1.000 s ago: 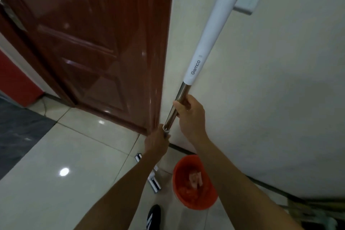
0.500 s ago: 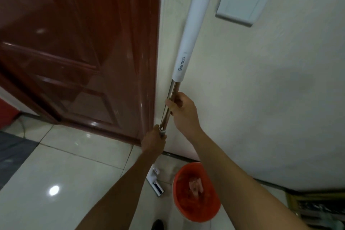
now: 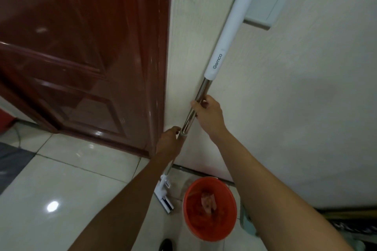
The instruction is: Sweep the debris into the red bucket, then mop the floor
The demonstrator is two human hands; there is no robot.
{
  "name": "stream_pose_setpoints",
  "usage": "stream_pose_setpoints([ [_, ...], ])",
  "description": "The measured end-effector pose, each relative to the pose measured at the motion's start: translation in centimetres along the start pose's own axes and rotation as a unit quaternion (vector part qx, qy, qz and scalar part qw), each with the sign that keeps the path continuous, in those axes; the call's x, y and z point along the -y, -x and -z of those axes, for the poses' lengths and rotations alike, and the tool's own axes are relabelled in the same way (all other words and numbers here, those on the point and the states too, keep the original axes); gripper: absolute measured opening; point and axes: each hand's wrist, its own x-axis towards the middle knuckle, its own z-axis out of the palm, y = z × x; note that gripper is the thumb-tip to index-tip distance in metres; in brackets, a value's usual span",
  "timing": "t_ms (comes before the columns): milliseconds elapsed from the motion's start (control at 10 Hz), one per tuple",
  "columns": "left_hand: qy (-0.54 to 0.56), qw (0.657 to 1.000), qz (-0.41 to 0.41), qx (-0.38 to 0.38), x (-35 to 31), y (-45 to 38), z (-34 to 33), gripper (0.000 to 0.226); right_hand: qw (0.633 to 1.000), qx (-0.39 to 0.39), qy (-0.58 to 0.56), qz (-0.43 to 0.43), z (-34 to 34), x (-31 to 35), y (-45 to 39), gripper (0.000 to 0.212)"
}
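A cream wall (image 3: 295, 108) fills the right and far side of the view, with a glossy dark red door (image 3: 81, 57) on the left and pale floor tiles (image 3: 61, 179) below. A white wall plate (image 3: 271, 0) sits at the top right. A long mop (image 3: 199, 96) leans diagonally up the wall: white upper grip at the far top, shiny metal pole in the middle, white flat head (image 3: 163, 195) on the tiles near the wall's foot.

The red bucket (image 3: 210, 210) stands just right of the mop head, on the floor near the wall, with pinkish scraps inside, so the sweeping seems to be done.

The right hand (image 3: 208, 114) wraps the metal pole with fingers and thumb curled round it. The left hand (image 3: 169, 142) grips lower, at a grey collar where two pole sections meet; its fingers are partly hidden, though they look closed on the collar.

This looks like adjusting the pole's length before mopping. To do it well, hold the lower section steady, twist the collar firmly until it locks, keep the head flat on the tiles, and steer clear of the bucket.
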Motion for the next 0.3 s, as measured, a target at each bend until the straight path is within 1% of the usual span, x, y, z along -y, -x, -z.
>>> stream_pose_setpoints([
  [100,0.023,1.0,0.012,0.004,-0.9,0.7,0.1,0.035,1.0,0.005,0.012,0.007,1.1,-0.2,0.5,0.019],
  [200,0.037,0.999,0.008,-0.012,-1.2,1.6,0.0,0.032,1.0,0.02,0.012,0.012,2.3,-0.3,0.7,0.036],
  [300,0.019,1.0,-0.006,-0.021,-2.1,2.8,0.0,0.028,0.999,0.041,0.019,-0.008,3.9,-0.8,1.1,0.05],
])
